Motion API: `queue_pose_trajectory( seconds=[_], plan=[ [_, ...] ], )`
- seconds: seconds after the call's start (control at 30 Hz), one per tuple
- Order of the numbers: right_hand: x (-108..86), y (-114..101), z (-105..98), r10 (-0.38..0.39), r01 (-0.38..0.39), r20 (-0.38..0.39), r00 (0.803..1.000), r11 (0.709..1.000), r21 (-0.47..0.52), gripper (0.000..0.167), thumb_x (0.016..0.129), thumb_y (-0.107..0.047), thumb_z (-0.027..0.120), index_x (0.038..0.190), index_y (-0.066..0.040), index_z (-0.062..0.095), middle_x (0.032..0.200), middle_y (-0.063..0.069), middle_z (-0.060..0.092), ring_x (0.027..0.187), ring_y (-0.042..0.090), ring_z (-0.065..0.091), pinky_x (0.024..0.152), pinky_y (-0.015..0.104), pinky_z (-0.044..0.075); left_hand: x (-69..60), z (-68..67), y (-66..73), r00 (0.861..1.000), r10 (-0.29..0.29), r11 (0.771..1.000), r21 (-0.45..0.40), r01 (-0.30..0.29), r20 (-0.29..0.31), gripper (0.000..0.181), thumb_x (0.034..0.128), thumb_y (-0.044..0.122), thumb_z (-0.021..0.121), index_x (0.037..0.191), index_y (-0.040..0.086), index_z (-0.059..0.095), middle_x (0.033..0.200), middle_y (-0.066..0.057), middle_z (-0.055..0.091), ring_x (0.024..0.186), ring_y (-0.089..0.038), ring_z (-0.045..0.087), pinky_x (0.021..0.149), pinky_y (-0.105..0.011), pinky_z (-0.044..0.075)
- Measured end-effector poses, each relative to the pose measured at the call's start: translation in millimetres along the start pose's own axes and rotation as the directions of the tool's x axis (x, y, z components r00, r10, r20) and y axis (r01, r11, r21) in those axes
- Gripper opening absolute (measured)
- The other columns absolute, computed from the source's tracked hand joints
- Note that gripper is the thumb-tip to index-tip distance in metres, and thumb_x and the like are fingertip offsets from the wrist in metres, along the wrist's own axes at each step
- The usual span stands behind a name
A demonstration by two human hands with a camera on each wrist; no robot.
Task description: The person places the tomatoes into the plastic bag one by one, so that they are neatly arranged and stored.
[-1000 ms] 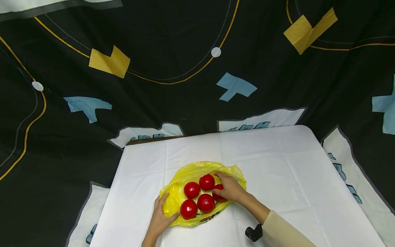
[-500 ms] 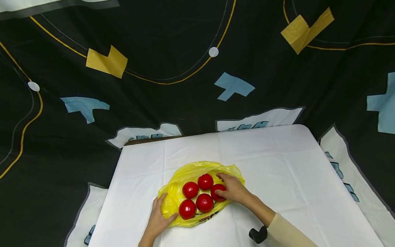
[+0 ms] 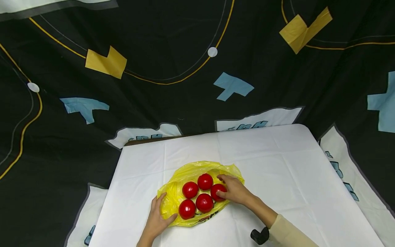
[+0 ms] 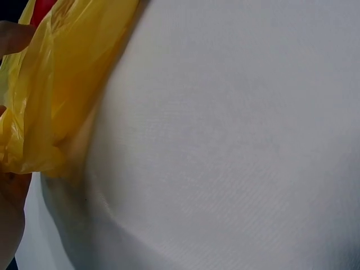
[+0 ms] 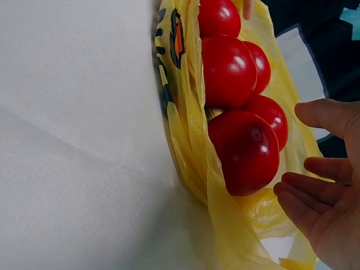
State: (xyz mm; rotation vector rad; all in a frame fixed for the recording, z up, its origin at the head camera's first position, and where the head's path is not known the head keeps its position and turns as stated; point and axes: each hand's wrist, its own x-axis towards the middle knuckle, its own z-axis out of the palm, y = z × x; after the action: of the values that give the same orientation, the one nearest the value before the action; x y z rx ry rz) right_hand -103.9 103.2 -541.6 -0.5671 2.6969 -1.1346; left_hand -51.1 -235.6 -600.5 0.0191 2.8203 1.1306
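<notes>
A yellow plastic bag (image 3: pixel 169 206) lies spread on the table with several shiny red, tomato-like balls in its mouth. My left hand (image 3: pixel 156 219) holds the bag's left edge, its thumb and fingers apart over the plastic; the left wrist view catches only part of this hand (image 4: pixel 11 216) beside the bag (image 4: pixel 73 79). My right hand (image 3: pixel 234 189) is over the bag's right side, by the rightmost red ball (image 3: pixel 218 192). In the right wrist view the right hand (image 5: pixel 332 197) has loosely bent fingers, apart from the nearest red ball (image 5: pixel 244 154).
A white cloth (image 3: pixel 271 164) covers the table. A black object (image 3: pixel 260 236) sits by the right sleeve (image 3: pixel 288 231). Behind the table hangs a dark patterned cloth (image 3: pixel 172 103) with yellow and blue shapes.
My right hand has drawn slightly off the rightmost red ball, its fingers looser now. The left hand stays at the bag's edge. The whole head view has shifted a little.
</notes>
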Motion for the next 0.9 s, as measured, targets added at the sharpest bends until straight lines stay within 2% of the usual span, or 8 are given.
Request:
queue_pose_trajectory(
  seconds=[0.17, 0.4, 0.63, 0.9],
  plan=[
    [-2.0, 2, 0, 0.001, -0.001, 0.006, 1.000, 1.000, -0.009, 0.054, 0.081, -0.022, 0.074, 0.125, 0.001, 0.053, 0.115, 0.017, 0.061, 0.102, 0.029, 0.059, 0.084, 0.045, 0.051, -0.4, -0.3, 1.9, 1.000, 0.004, 1.000, 0.006, -0.004, -0.005, 0.094, 0.0669, 0.039, 0.082, 0.144, 0.020, 0.031, 0.142, -0.014, 0.026, 0.132, -0.041, 0.032, 0.102, -0.062, 0.030],
    [-5.9, 1, -2, 0.012, -0.012, 0.017, 1.000, 1.000, 0.001, 0.054, 0.081, -0.021, 0.074, 0.126, 0.001, 0.053, 0.117, 0.017, 0.060, 0.103, 0.029, 0.059, 0.086, 0.045, 0.051, -3.0, -3.5, 8.8, 1.000, 0.015, 1.000, 0.012, -0.015, 0.004, 0.094, 0.0678, 0.040, 0.082, 0.144, 0.021, 0.031, 0.147, -0.014, 0.017, 0.134, -0.043, 0.027, 0.102, -0.064, 0.029],
    [-9.1, 1, -3, 0.025, -0.026, 0.031, 0.999, 0.999, 0.027, 0.055, 0.081, -0.021, 0.073, 0.126, 0.003, 0.052, 0.118, 0.019, 0.060, 0.103, 0.031, 0.058, 0.085, 0.047, 0.051, -5.9, -9.5, 17.9, 0.995, 0.091, 0.996, 0.016, -0.090, -0.038, 0.091, 0.0692, 0.038, 0.082, 0.143, 0.015, 0.034, 0.150, -0.020, 0.007, 0.133, -0.049, 0.024, 0.098, -0.067, 0.031],
    [-13.3, 3, -3, 0.043, -0.044, 0.038, 0.998, 0.999, 0.029, 0.054, 0.082, -0.022, 0.073, 0.127, 0.001, 0.053, 0.120, 0.017, 0.060, 0.104, 0.031, 0.058, 0.086, 0.046, 0.051, -7.7, -13.7, 24.6, 0.990, 0.128, 0.992, 0.025, -0.127, -0.052, 0.091, 0.0678, 0.035, 0.084, 0.142, 0.014, 0.037, 0.152, -0.018, 0.006, 0.135, -0.046, 0.016, 0.096, -0.069, 0.032]
  ],
)
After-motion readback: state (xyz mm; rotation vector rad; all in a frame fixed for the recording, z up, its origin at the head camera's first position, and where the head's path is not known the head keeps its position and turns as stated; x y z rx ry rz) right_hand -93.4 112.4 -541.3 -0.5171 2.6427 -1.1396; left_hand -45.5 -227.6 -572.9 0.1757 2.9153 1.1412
